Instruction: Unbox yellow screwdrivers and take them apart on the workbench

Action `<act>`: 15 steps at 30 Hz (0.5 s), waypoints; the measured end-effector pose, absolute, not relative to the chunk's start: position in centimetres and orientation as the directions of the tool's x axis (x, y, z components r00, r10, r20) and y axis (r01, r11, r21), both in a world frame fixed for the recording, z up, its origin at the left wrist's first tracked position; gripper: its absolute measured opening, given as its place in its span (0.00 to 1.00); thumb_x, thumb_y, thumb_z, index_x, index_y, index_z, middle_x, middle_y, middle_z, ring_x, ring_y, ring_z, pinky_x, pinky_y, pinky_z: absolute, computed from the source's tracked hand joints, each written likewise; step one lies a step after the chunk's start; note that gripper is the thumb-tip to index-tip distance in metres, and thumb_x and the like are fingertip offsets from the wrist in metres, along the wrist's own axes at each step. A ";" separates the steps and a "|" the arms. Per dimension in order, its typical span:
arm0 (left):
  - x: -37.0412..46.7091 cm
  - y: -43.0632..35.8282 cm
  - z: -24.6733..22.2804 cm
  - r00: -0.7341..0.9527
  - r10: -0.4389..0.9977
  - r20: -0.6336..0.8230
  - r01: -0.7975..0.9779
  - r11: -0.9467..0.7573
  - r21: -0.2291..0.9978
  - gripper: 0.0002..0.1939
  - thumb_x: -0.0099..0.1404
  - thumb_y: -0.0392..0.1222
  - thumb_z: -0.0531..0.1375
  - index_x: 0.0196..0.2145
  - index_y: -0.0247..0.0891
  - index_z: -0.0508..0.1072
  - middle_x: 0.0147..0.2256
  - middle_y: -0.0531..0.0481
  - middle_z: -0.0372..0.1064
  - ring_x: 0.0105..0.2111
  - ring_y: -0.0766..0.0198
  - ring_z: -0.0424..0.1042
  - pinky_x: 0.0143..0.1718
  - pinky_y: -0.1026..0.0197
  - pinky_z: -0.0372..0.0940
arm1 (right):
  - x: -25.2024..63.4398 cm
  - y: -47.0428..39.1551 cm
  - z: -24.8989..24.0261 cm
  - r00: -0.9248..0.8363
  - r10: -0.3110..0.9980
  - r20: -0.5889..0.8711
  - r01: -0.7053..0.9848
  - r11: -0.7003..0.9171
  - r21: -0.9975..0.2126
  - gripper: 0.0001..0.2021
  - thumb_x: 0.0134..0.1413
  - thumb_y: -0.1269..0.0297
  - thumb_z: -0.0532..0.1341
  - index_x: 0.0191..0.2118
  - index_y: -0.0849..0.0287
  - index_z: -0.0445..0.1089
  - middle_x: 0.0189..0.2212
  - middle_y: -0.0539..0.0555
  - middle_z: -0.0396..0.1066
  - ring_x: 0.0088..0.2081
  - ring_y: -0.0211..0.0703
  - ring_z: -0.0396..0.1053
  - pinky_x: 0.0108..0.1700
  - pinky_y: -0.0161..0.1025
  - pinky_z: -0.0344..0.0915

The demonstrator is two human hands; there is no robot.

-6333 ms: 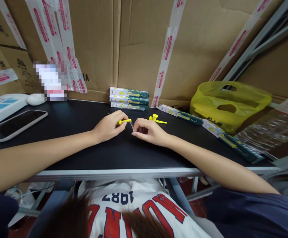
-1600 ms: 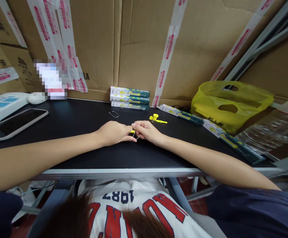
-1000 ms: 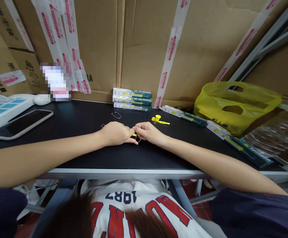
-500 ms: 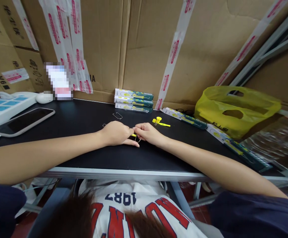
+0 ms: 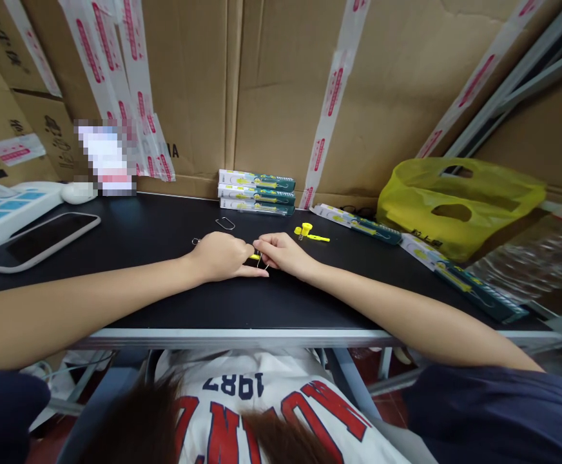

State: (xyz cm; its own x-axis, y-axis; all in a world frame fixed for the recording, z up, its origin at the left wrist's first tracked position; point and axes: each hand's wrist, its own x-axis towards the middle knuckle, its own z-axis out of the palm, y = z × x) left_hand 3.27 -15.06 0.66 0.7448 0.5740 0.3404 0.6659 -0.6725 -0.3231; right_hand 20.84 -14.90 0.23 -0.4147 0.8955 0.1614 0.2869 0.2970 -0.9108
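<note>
On the black tabletop, the left hand and the right hand meet fingertip to fingertip, both pinched on 1 small yellow plastic piece held between them just above the surface. A thin bent wire loop hangs at that same spot under the right hand's fingers; whether it is joined to the yellow piece cannot be told.

Nothing lies between the hands and the table's front edge. Behind the left hand, 1 loose silver wire clip lies flat, and the tip of another wire shows at the left hand's knuckles, mostly hidden. Behind the right hand, well apart from it, lie 1 yellow round plastic knob and thin yellow stick, side by side.

Against the taped cardboard wall stands 1 stack of 3 flat green-and-white retail packs. 2 more packs of the same kind lie singly in a row towards the right. Behind them sits 1 crumpled yellow plastic carrier bag; its contents are not visible. A clear plastic bag lies to its right.

At the far left rest 1 white-framed smartphone, face up, and 1 white device with blue keys.
</note>
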 end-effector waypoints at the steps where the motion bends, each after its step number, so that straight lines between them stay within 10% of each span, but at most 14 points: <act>1: 3.2 -15.0 0.6 0.746 0.567 0.348 0.664 -0.674 -0.324 0.35 0.63 0.69 0.48 0.30 0.33 0.76 0.27 0.43 0.75 0.27 0.57 0.74 0.21 0.64 0.47 | 20.9 -14.9 0.2 -0.425 0.890 0.167 0.275 0.302 -0.913 0.18 0.55 0.58 0.57 0.18 0.60 0.58 0.13 0.44 0.58 0.13 0.25 0.51 0.16 0.27 0.46; 15: 2.9 -14.7 0.4 0.787 0.395 0.474 0.586 -0.720 -0.372 0.35 0.66 0.67 0.45 0.25 0.33 0.73 0.22 0.46 0.71 0.25 0.61 0.72 0.22 0.63 0.50 | 21.5 -15.4 1.5 -0.530 0.841 -0.107 0.307 0.073 -0.949 0.15 0.57 0.59 0.55 0.22 0.59 0.56 0.10 0.41 0.55 0.10 0.25 0.45 0.11 0.24 0.40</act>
